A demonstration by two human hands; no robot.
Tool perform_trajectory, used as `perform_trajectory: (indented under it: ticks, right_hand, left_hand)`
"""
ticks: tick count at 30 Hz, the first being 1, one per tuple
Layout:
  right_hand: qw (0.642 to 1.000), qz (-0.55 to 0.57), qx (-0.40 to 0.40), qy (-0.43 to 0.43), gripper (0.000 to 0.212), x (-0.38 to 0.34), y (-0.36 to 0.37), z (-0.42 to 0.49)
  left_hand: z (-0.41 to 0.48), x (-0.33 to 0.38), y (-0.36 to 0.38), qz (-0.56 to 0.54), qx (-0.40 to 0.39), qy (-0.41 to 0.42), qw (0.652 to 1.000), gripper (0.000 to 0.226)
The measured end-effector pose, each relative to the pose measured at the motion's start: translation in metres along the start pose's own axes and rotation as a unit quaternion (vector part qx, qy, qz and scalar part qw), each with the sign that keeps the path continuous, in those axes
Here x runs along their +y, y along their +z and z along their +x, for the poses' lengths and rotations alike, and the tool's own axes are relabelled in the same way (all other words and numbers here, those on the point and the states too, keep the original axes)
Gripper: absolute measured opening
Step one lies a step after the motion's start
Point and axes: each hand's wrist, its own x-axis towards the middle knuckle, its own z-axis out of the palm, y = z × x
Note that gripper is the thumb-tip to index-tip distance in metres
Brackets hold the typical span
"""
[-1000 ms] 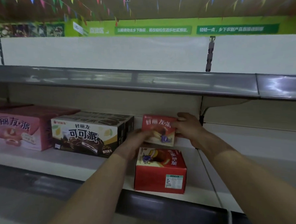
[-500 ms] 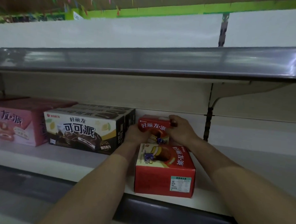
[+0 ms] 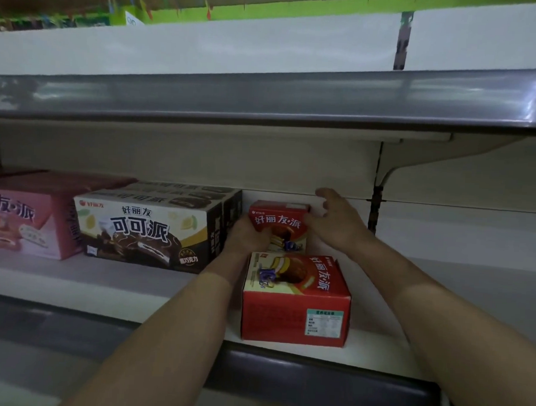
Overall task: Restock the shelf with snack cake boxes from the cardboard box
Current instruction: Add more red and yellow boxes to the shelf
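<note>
Head view: 2 red cake boxes on the shelf (image 3: 54, 278). Far red box (image 3: 286, 219) stands upright w/ white letters & a cake pic. Left hand (image 3: 249, 236) grips its left side; right hand (image 3: 337, 222) is at its right side w/ loose fingers. Near red box (image 3: 295, 300) sits just in front. Left: 1 dark box (image 3: 147, 227), 1 pink box (image 3: 27, 218).

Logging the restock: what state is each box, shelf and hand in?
rear red box: upright, held at shelf back
front red box: lying on its back, at shelf edge
dark cocoa box: standing, untouched
pink box: standing, untouched
left hand: grips rear red box
right hand: at its right side, fingers loosening
</note>
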Motion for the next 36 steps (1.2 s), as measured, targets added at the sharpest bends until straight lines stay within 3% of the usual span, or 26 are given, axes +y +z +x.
perform_trajectory:
  ticks: [2, 5, 8, 10, 15, 22, 26, 30, 36]
  right_hand:
    - [1.0, -0.004, -0.021, -0.022, 0.04, -0.012, -0.015, -0.017]
    - [0.98, 0.053, -0.194, -0.016, 0.023, -0.032, -0.036, -0.051]
    - [0.932, -0.001, -0.362, 0.0, 0.052, -0.039, -0.051, -0.074]
    - [0.921, -0.049, -0.385, 0.002, 0.073, -0.036, -0.051, -0.076]
    - [0.944, -0.056, -0.327, 0.001, 0.077, -0.029, -0.039, -0.066]
    - [0.988, 0.004, -0.152, 0.024, 0.072, -0.018, -0.012, -0.048]
    - [0.989, 0.066, -0.128, 0.008, 0.049, -0.012, -0.011, -0.055]
    - [0.991, 0.004, -0.135, 0.004, 0.069, -0.006, -0.01, -0.055]
    - [0.992, 0.002, -0.123, -0.009, 0.073, 0.0, -0.008, -0.055]
  left_hand:
    - [-0.002, 0.002, -0.001, -0.009, 0.004, -0.006, 1.0, 0.029]
    - [-0.006, 0.005, -0.003, -0.014, 0.004, -0.021, 1.0, 0.031]
    - [-0.006, 0.008, -0.004, -0.033, 0.009, -0.053, 0.998, 0.031]
    - [-0.007, 0.009, -0.004, -0.047, 0.014, -0.072, 0.996, 0.033]
    - [-0.01, 0.009, -0.011, -0.114, 0.028, -0.126, 0.985, 0.046]
    - [-0.011, 0.004, -0.016, -0.169, 0.024, -0.153, 0.973, 0.055]
    - [-0.013, 0.004, -0.016, -0.185, 0.01, -0.16, 0.97, 0.049]
    - [-0.013, 0.005, -0.013, -0.153, 0.012, -0.13, 0.98, 0.031]
    - [-0.008, 0.007, -0.012, -0.163, 0.004, -0.148, 0.975, 0.026]
